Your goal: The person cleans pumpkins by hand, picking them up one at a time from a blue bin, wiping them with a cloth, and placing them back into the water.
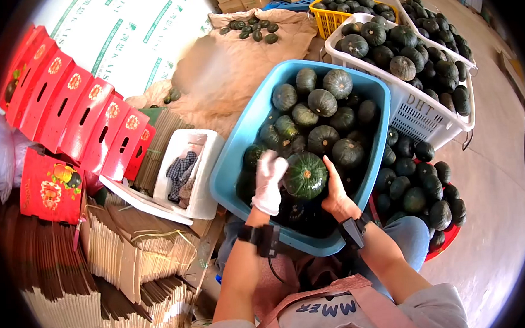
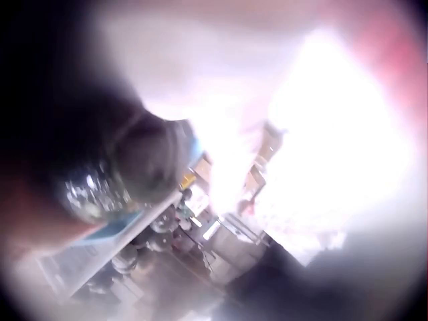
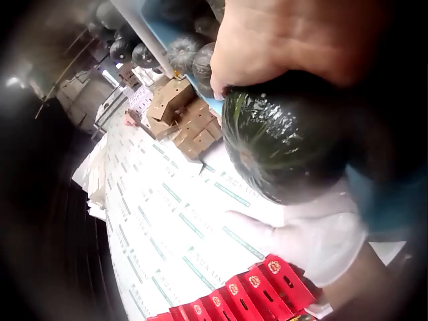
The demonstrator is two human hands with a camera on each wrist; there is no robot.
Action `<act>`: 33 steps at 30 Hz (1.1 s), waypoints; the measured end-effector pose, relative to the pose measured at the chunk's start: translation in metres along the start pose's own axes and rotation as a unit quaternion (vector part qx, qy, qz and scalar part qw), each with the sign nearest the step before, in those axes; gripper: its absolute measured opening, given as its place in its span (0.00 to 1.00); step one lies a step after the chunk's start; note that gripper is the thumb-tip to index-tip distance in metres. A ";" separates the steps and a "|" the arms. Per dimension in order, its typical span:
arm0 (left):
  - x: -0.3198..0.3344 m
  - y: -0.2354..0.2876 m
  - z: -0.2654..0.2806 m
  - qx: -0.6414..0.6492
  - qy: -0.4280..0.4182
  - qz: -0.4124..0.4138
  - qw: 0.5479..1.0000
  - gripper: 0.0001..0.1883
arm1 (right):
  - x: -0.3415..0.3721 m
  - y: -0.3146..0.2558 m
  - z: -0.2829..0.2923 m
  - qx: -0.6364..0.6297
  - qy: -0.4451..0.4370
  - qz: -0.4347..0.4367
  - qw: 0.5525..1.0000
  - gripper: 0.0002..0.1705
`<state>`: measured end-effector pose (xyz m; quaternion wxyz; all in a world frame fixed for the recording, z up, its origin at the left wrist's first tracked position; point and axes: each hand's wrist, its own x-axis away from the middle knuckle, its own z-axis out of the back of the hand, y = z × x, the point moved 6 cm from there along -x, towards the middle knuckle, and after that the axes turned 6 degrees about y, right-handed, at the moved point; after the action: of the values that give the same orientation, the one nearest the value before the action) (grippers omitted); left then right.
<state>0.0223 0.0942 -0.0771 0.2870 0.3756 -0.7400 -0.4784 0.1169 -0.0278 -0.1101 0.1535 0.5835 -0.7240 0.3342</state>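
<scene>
A glossy dark green pumpkin (image 1: pixel 305 175) with pale streaks is held between the two hands, over the blue tub (image 1: pixel 228 176). My left hand (image 1: pixel 269 178), in a white glove, is against its left side with bent fingers. Bare, my right hand (image 1: pixel 336 191) grips the pumpkin from the right. In the right wrist view, the glove (image 3: pixel 314 234) lies along one side of the pumpkin (image 3: pixel 281 147) and the bare hand (image 3: pixel 287 40) along the opposite side. The left wrist view is blurred and overexposed. More pumpkins (image 1: pixel 323 139) fill the tub.
At the right stand a white crate (image 1: pixel 416 119) heaped with pumpkins and a red basin (image 1: pixel 447 238) of them. A yellow crate (image 1: pixel 326 24) stands behind. Red boxes (image 1: pixel 76 119), a white foam box (image 1: pixel 208 190) and stacked flat cardboard (image 1: pixel 111 252) occupy the left.
</scene>
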 end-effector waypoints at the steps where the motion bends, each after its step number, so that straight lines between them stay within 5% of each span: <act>1: 0.008 -0.014 -0.004 0.050 -0.048 0.134 0.989 0.23 | 0.004 -0.003 -0.008 0.047 0.011 0.016 0.999 0.32; 2: 0.023 -0.018 -0.017 0.100 -0.098 0.263 0.955 0.21 | -0.004 -0.005 -0.006 0.052 0.008 0.019 0.998 0.32; 3: 0.031 -0.002 -0.033 0.126 -0.116 0.262 0.950 0.20 | -0.014 -0.022 0.002 0.211 0.070 0.160 0.962 0.34; 4: 0.031 -0.006 -0.033 0.128 -0.115 0.260 0.950 0.20 | -0.017 -0.035 0.007 0.356 0.130 0.290 0.879 0.37; 5: 0.024 -0.008 -0.023 0.016 -0.091 0.170 0.981 0.25 | 0.017 -0.045 -0.019 0.485 0.152 0.334 0.794 0.38; 7: 0.017 -0.003 -0.014 -0.217 -0.061 -0.024 0.974 0.34 | 0.022 -0.036 -0.034 0.592 0.104 0.378 0.704 0.34; 8: 0.025 0.014 -0.022 -0.406 -0.077 -0.148 0.899 0.35 | 0.024 -0.026 -0.038 0.620 0.090 0.430 0.650 0.33; 10: 0.020 -0.005 -0.037 -0.549 -0.137 -0.194 0.801 0.34 | 0.034 -0.003 -0.054 0.710 0.054 0.488 0.504 0.32; 12: 0.019 -0.012 -0.037 -0.526 -0.158 -0.192 0.813 0.41 | 0.033 -0.006 -0.057 0.710 0.059 0.477 0.515 0.31; 14: 0.035 0.007 -0.030 -0.456 -0.073 -0.254 0.849 0.46 | 0.016 -0.026 -0.050 0.646 0.051 0.385 0.657 0.31; 16: 0.043 0.018 -0.028 -0.379 -0.050 -0.148 0.912 0.53 | -0.017 -0.026 -0.021 0.419 0.000 0.252 0.872 0.34; 18: 0.036 0.003 -0.022 -0.121 0.013 -0.065 0.990 0.51 | -0.011 -0.014 -0.019 0.171 -0.017 0.098 0.980 0.34; 20: 0.036 -0.006 -0.030 0.065 0.110 -0.053 0.990 0.43 | 0.005 0.009 -0.033 -0.022 -0.065 0.033 0.997 0.35; 22: 0.041 -0.005 -0.039 0.029 0.161 -0.123 0.979 0.45 | -0.008 0.024 -0.024 -0.077 -0.058 0.024 0.995 0.36; 26: 0.027 -0.017 0.000 -0.053 0.040 -0.119 0.991 0.30 | -0.018 0.005 0.003 0.078 -0.018 -0.017 0.997 0.38; 28: 0.030 0.014 -0.025 0.036 -0.026 -0.093 0.995 0.24 | 0.002 -0.003 -0.008 0.204 0.046 0.002 0.978 0.41; 30: 0.028 0.010 -0.030 0.166 -0.006 0.066 0.984 0.20 | -0.015 0.007 -0.003 0.208 -0.012 0.101 0.973 0.42; 33: 0.020 -0.027 -0.003 0.121 0.118 0.028 0.985 0.14 | -0.007 0.017 -0.002 0.349 0.099 0.286 0.887 0.37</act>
<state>0.0208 0.0691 -0.0999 0.3383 0.4405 -0.7635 -0.3295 0.1025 -0.0199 -0.1185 -0.0909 0.3308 -0.6773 0.6509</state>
